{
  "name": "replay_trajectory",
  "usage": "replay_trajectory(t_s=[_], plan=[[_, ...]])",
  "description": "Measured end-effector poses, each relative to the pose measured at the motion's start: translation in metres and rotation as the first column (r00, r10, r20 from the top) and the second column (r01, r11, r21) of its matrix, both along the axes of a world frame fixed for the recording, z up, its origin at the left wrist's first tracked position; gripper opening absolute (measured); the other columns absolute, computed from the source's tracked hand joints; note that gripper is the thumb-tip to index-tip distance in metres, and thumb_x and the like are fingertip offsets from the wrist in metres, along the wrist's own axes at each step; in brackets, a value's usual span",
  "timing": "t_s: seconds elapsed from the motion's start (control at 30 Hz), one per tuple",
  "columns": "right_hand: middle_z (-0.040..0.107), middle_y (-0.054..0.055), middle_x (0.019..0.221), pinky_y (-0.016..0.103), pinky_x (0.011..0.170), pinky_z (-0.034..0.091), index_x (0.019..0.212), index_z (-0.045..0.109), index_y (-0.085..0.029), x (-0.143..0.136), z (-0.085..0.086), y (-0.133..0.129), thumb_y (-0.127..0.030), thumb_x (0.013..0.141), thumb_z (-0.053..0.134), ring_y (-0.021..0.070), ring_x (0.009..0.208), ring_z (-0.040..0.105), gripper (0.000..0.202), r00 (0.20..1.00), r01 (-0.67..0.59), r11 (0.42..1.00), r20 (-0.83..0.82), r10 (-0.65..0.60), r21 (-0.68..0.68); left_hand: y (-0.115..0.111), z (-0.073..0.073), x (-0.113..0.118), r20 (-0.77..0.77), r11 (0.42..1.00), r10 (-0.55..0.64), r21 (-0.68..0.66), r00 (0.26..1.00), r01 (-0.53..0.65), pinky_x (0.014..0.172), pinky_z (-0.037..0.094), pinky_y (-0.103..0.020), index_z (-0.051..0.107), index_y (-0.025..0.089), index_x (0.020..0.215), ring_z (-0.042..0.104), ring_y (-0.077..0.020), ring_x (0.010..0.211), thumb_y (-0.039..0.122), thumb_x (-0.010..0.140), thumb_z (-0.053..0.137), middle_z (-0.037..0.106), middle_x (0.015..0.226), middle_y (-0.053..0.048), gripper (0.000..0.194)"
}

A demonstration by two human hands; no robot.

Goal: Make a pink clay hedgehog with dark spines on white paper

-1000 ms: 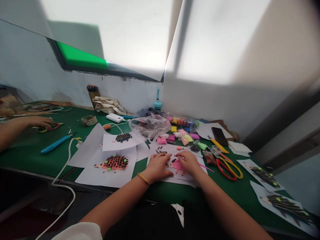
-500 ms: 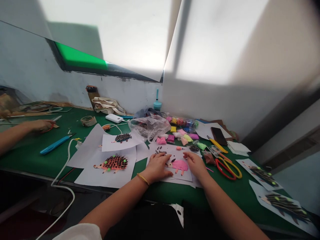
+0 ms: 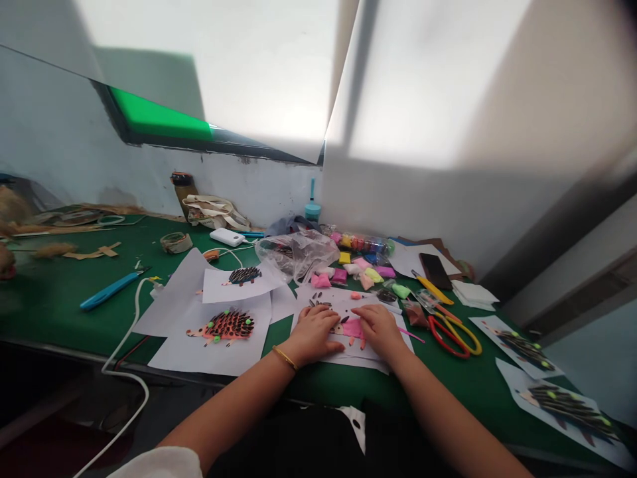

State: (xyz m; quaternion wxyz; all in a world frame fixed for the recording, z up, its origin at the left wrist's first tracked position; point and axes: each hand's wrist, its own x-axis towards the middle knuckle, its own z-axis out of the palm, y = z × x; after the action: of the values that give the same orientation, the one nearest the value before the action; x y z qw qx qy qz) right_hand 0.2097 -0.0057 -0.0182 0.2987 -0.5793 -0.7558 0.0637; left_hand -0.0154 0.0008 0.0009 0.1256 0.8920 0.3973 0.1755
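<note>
A pink clay hedgehog (image 3: pixel 352 328) with small pink feet lies on white paper (image 3: pixel 369 362) in front of me. My left hand (image 3: pixel 314 335) rests flat on the paper at its head end, fingers stretched out. Over the hedgehog's back is my right hand (image 3: pixel 381 330), its fingers bent and its fingertips close to the pink clay. Whatever its fingers may pinch is too small to make out. The hand hides the right part of the body. Dark seeds (image 3: pixel 318 303) lie on the paper just beyond my left hand.
Finished hedgehog pictures (image 3: pixel 223 326) lie left and right. Packets of coloured clay (image 3: pixel 340 275), a clear plastic bag (image 3: pixel 303 252), scissors (image 3: pixel 450 335), a yellow cutter (image 3: pixel 435 290) and a phone (image 3: pixel 435 271) surround the paper. A blue tool (image 3: pixel 110 290) and a white cable (image 3: pixel 134 312) lie left.
My right hand has moved left over the pink hedgehog and covers more of it. My left hand stays put. Another person's hand with scissors at far left has drawn away.
</note>
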Motion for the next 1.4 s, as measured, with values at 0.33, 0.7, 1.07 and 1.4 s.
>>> replay_trajectory(t_s=[0.33, 0.7, 1.07, 1.4], plan=[[0.062, 0.002, 0.128, 0.039, 0.104, 0.035, 0.126, 0.060, -0.024, 0.020, -0.010, 0.008, -0.013, 0.084, 0.039, 0.0213, 0.120, 0.050, 0.049, 0.982, 0.185, 0.979, 0.060, -0.181, -0.080, 0.001, 0.001, 0.000, -0.022, 0.998, 0.035, -0.056, 0.999, -0.036, 0.112, 0.019, -0.046, 0.047, 0.030, 0.136, 0.036, -0.0294, 0.135, 0.052, 0.068, 0.075, 0.054, 0.136, -0.006, 0.077], [0.058, 0.001, 0.132, 0.045, 0.103, 0.035, 0.091, 0.074, -0.027, 0.025, -0.008, 0.004, -0.022, 0.080, 0.046, 0.0243, 0.125, 0.047, 0.030, 0.966, 0.260, 0.955, 0.039, -0.257, -0.143, 0.001, 0.000, -0.001, -0.012, 0.999, 0.037, -0.033, 0.999, -0.037, 0.112, 0.018, -0.048, 0.046, 0.027, 0.137, 0.035, -0.0284, 0.136, 0.051, 0.071, 0.073, 0.052, 0.139, -0.008, 0.075], [0.070, 0.009, 0.105, 0.039, 0.090, 0.044, 0.093, 0.068, -0.020, 0.029, -0.006, -0.001, -0.040, 0.086, 0.045, 0.0252, 0.100, 0.061, 0.032, 0.932, 0.201, 0.979, -0.310, -0.189, 0.008, 0.004, -0.001, 0.001, 0.075, 0.982, 0.188, -0.020, 0.979, -0.187, 0.113, 0.023, -0.045, 0.037, 0.027, 0.143, 0.032, -0.0286, 0.138, 0.045, 0.070, 0.076, 0.041, 0.148, -0.007, 0.084], [0.072, 0.006, 0.093, 0.035, 0.078, 0.046, 0.101, 0.064, -0.021, 0.029, -0.005, -0.002, -0.047, 0.087, 0.042, 0.0253, 0.088, 0.064, 0.037, 0.872, 0.290, 0.949, -0.376, -0.314, -0.120, 0.012, -0.004, -0.002, 0.215, 0.947, 0.312, 0.011, 0.925, -0.322, 0.102, 0.035, -0.037, 0.060, 0.026, 0.116, 0.048, -0.0226, 0.120, 0.025, 0.077, 0.071, 0.058, 0.124, -0.004, 0.041]])
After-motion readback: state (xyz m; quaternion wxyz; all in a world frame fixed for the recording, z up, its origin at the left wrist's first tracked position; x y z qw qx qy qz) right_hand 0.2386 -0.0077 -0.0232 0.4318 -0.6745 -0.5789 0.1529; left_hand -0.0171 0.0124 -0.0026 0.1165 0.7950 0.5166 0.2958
